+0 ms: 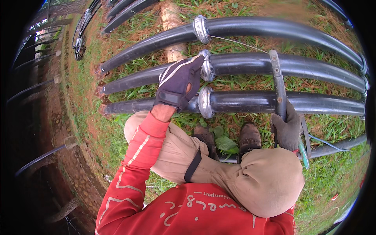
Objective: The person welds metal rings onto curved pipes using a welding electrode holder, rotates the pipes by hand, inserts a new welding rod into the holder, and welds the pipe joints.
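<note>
My left hand (pixel 178 83), in a dark purple glove with pale stripes, lies over the middle black pipe (pixel 243 64). Its fingers are pressed together against the silver ring (pixel 207 65) around that pipe; the fingertips are partly hidden. My right hand (pixel 286 126), in a dark grey glove, grips the lower part of a flat grey riveted bar-like tool (pixel 277 74). The tool stands across the middle and near pipes. A thin wire (pixel 239 41) runs from the far pipe's silver ring (pixel 201 29) toward the tool's tip. Another silver ring (pixel 205 102) circles the near black pipe (pixel 243 102).
The far black pipe (pixel 282 27) lies parallel to the others on grass and brown needles. A pale log (pixel 170 19) runs beneath them. Behind my boots (pixel 250 135) lies another dark pipe (pixel 333 147). A green object (pixel 303 152) and blue strip (pixel 327 143) show beside my right knee.
</note>
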{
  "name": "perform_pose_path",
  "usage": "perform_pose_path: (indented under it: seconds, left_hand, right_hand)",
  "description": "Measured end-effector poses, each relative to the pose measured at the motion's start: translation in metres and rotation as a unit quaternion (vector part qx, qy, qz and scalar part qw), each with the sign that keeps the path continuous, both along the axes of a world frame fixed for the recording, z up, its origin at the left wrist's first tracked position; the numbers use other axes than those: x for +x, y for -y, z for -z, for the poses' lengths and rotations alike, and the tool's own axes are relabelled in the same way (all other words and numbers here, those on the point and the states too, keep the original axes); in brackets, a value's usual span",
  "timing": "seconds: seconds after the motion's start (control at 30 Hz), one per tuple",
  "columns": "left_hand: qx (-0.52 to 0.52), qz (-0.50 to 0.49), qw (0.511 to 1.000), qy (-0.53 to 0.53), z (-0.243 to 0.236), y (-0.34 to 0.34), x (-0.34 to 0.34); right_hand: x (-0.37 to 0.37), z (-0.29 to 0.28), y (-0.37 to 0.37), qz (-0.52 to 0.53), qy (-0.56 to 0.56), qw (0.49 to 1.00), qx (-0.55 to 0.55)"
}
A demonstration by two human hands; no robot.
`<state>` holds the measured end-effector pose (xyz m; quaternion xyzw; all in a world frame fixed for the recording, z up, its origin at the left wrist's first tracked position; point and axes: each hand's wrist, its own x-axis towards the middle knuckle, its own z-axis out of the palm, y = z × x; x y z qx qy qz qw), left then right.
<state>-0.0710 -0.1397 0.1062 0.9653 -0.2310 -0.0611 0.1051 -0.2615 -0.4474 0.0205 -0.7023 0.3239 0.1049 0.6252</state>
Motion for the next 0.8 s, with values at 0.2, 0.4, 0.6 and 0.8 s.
perform_pose_path:
  seconds: [0.2, 0.4, 0.6, 0.8]
  left_hand:
    - [-0.039, 0.018, 0.999, 0.031, 0.0, 0.0, -0.001]
    - [-0.016, 0.011, 1.0, 0.008, 0.0, 0.0, 0.001]
    - [-0.014, 0.024, 0.999, 0.016, 0.001, -0.012, -0.003]
    - [-0.023, 0.036, 0.999, 0.012, 0.005, -0.011, 0.0]
  right_hand:
    - [-0.004, 0.002, 0.018, -0.17, 0.225, 0.854, -0.438]
    - [0.006, -0.009, 0.012, -0.171, 0.221, 0.892, -0.354]
    - [0.021, -0.027, 0.009, -0.075, -0.12, 0.988, 0.067]
    - [0.005, -0.011, 0.017, -0.192, 0.223, 0.839, -0.458]
